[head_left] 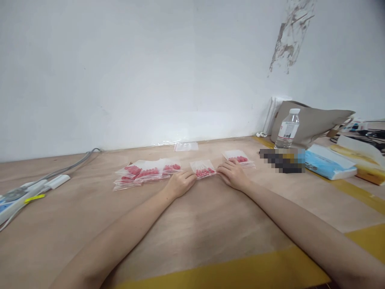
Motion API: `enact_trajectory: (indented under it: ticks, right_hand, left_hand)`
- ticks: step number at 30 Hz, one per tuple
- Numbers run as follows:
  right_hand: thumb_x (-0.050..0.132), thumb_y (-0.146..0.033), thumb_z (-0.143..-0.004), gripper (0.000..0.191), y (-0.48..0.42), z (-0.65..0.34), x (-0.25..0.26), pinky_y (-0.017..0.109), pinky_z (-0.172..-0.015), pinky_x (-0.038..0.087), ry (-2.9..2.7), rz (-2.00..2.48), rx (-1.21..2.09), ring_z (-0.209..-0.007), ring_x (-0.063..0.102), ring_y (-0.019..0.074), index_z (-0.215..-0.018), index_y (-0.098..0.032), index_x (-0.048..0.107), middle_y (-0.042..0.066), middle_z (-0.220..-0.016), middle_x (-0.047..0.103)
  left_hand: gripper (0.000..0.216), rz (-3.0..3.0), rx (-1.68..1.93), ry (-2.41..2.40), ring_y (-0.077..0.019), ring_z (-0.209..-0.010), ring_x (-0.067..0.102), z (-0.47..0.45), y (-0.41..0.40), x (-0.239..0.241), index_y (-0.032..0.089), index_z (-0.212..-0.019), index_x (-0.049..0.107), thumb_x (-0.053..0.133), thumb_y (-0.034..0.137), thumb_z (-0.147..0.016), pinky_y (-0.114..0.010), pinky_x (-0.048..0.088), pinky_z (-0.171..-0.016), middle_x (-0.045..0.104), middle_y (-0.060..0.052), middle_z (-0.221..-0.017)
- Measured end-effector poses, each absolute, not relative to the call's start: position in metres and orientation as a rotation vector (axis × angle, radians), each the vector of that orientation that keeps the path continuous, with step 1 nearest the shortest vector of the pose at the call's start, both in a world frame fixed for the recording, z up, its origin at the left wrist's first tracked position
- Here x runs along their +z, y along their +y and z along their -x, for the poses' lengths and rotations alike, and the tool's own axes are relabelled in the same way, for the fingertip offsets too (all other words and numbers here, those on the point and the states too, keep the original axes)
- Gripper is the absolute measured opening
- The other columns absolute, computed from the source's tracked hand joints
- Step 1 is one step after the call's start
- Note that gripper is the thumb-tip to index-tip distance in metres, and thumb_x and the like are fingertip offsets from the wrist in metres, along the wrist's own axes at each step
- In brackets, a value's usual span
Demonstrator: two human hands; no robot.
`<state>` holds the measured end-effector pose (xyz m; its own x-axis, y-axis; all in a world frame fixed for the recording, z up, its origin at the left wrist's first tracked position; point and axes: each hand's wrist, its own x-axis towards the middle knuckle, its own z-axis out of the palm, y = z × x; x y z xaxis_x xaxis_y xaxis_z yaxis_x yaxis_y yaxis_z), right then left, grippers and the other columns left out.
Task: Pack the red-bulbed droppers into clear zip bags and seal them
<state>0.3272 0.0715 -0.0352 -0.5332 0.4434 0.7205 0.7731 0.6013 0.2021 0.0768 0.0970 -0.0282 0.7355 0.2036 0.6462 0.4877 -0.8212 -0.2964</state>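
Note:
A small clear plastic bag (202, 166) with several slim red pieces inside lies on the table between my hands. My left hand (182, 183) has its fingers closed at the bag's left lower corner. At the opposite corner, my right hand (233, 173) pinches the bag's edge. Just beyond my right hand is another bag of red pieces (239, 157). Left of my left hand, several similar filled bags (148, 173) overlap in a loose pile. What the red pieces are is too small to make out.
Flat clear bags (186, 147) lie by the wall. At right stand a water bottle (288, 129) and a grey bag (313, 120), near a blue tissue pack (329, 160), a yellow pack (371, 170) and a blurred-out dark object (284, 161). A power strip (18, 200) with cables is at left.

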Motion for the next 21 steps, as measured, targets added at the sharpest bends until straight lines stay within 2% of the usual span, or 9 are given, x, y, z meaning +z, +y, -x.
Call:
enact_trajectory:
  ticks: [9,14,21]
  right_hand:
    - [0.041,-0.015,-0.086,0.022,0.071,-0.318,-0.033,0.031,-0.075,0.030,-2.220,0.868,-0.824,-0.070,0.050,0.0135,-0.076,-0.017,0.061,0.002,-0.068,0.062]
    - [0.043,-0.018,-0.086,0.020,0.069,-0.308,-0.033,0.033,-0.078,0.027,-2.205,0.920,-0.828,-0.072,0.049,0.0139,-0.075,-0.016,0.059,0.003,-0.068,0.061]
    - [0.041,-0.022,-0.087,0.021,0.064,-0.294,-0.031,0.033,-0.079,0.025,-2.228,0.947,-0.785,-0.074,0.048,0.0148,-0.079,-0.016,0.059,0.004,-0.073,0.061]
  left_hand:
    - [0.018,2.472,-0.953,-0.618,-0.0169,-0.071,0.061,-0.076,0.096,-0.027,0.017,-0.075,0.060,0.045,0.015,-0.084,-0.029,0.049,-0.065,0.065,-0.005,-0.077]
    - [0.013,2.459,-0.947,-0.531,-0.0188,-0.084,0.059,-0.090,0.095,-0.025,0.016,-0.094,0.059,0.051,0.020,-0.084,-0.031,0.048,-0.074,0.064,-0.006,-0.092]
    - [0.013,2.358,-0.939,-0.322,-0.0153,-0.075,0.060,-0.108,0.099,-0.027,0.016,-0.082,0.059,0.047,0.013,-0.086,-0.028,0.048,-0.067,0.066,-0.004,-0.084]
